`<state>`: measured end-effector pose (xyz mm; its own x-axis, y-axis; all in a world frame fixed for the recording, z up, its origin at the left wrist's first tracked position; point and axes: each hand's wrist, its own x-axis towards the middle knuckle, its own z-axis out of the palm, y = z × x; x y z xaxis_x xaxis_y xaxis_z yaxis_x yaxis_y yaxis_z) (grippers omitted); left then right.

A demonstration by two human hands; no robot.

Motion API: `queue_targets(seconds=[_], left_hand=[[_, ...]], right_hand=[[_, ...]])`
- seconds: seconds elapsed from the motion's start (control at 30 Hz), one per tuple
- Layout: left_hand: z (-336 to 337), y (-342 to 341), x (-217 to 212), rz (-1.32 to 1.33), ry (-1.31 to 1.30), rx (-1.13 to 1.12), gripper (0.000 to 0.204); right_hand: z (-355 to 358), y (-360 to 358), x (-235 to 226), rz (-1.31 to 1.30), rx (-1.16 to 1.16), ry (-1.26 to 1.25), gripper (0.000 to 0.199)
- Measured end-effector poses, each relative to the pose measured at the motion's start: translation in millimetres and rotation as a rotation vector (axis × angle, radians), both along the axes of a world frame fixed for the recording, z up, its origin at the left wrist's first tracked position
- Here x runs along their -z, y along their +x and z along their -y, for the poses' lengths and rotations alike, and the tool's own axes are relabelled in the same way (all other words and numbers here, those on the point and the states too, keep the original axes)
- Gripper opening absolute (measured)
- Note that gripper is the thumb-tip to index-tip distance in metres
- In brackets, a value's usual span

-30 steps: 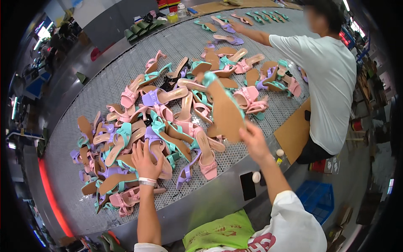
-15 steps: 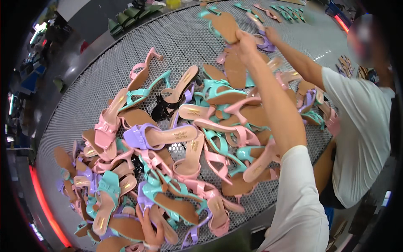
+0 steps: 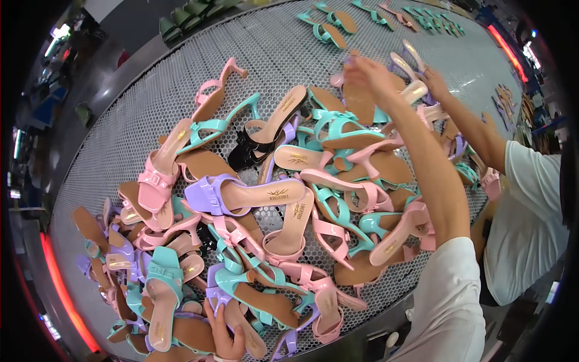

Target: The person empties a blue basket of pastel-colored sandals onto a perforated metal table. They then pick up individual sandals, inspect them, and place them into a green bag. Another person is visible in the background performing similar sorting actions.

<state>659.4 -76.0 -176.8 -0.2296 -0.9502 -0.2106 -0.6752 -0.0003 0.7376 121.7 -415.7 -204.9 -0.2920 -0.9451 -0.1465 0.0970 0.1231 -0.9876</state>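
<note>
Blurred by motion, my right hand (image 3: 369, 75) hovers above upturned brown soles (image 3: 360, 105) at the far side of a heap of heeled sandals; its fingers are smeared. Beyond it lie teal sandals (image 3: 329, 34) on the perforated metal table (image 3: 265, 48). My left hand (image 3: 224, 335) is low in the heap, fingers stretched out against a lavender sandal (image 3: 219, 291) whose beige insole runs down beside the thumb. A teal sandal (image 3: 164, 289) lies to its left. Another lavender sandal (image 3: 241, 196) and a black sandal (image 3: 259, 136) rest farther up the heap.
At the right a co-worker's hand (image 3: 433, 84) touches a sandal at the heap's edge. Rows of teal sandals (image 3: 431, 21) lie at the far end. Dark green shoes (image 3: 187, 17) stand beyond the table, and a red light strip (image 3: 66, 289) runs along the left.
The teal sandal that was in my right hand now lies on the table's far part, and that hand has drawn back toward the heap. My left hand stays by the lavender sandal.
</note>
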Motion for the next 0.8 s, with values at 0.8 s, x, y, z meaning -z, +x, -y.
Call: queue_targets(seconds=[0.8], left_hand=[[-76.6,3.7,-20.9,-0.160,-0.042,0.019,0.073]], right_hand=[[-620.2,381.5,-114.7,-0.185,-0.674,0.139,0.018]])
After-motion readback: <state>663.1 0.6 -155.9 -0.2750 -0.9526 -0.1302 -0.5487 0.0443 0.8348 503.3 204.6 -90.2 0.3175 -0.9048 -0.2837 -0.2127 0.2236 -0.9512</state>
